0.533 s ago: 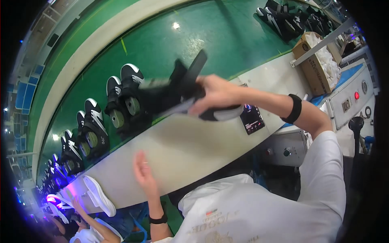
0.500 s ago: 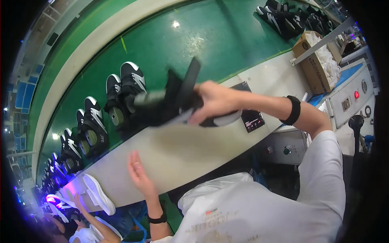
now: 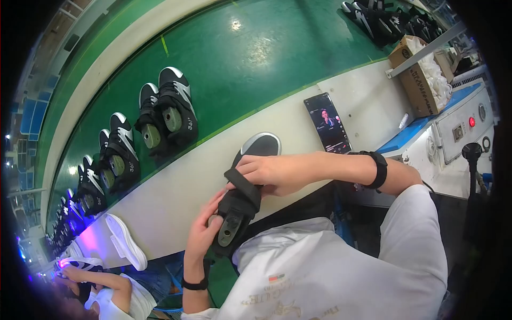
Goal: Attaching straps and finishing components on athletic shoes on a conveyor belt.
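Observation:
A black shoe [image 3: 232, 209] with a grey toe cap edged in silver lies at a slant over the near edge of the white table. Its heel end points toward me, and a grey-green last with a hole shows in its opening. My left hand [image 3: 204, 230] is closed around the heel side, thumb at the opening. Across the top of the shoe, my right hand [image 3: 274, 173] grips near the instep, where a wide black strap [image 3: 243, 185] stands up loosely. The fingertips of my right hand are partly hidden behind the strap and shoe.
Pairs of similar black shoes [image 3: 173, 109] stand in a row on the green surface [image 3: 240, 64] beyond the table. White soles [image 3: 126, 242] lie at left, near another person [image 3: 114, 290]. At right are a phone [image 3: 328, 124], a cardboard box [image 3: 418, 85] and a control panel [image 3: 460, 128].
My right hand has brought the shoe down toward me from above the table's far side, turning its heel my way. My left hand, apart and spread before, now holds the heel side.

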The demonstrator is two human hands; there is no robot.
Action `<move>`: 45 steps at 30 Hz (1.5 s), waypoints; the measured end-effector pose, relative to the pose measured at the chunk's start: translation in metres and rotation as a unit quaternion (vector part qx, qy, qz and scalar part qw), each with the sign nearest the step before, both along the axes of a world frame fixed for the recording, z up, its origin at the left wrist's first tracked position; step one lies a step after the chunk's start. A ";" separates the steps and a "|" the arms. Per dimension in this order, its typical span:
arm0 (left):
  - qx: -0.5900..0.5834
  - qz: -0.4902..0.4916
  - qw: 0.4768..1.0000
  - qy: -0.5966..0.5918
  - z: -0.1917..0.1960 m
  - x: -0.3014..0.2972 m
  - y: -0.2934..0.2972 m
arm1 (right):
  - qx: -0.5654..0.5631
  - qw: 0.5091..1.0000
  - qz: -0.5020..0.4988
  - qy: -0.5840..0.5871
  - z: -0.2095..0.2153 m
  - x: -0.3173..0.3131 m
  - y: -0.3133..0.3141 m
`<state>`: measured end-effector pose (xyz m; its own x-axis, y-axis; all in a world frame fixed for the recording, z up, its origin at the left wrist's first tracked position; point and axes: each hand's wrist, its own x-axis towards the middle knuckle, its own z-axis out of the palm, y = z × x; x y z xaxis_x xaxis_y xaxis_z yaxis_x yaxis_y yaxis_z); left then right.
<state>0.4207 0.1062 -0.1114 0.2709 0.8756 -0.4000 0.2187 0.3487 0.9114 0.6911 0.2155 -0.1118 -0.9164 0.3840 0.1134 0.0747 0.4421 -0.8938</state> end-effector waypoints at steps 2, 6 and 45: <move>0.095 -0.023 0.994 0.044 -0.003 0.010 0.008 | -0.011 1.000 0.006 0.017 0.001 0.004 0.001; 0.226 -0.048 0.954 0.193 -0.014 0.003 0.020 | -0.022 0.999 0.016 0.025 0.000 0.002 -0.003; 0.379 -0.008 0.885 0.270 0.012 0.060 0.012 | 0.126 0.987 -0.062 -0.072 0.006 -0.022 -0.010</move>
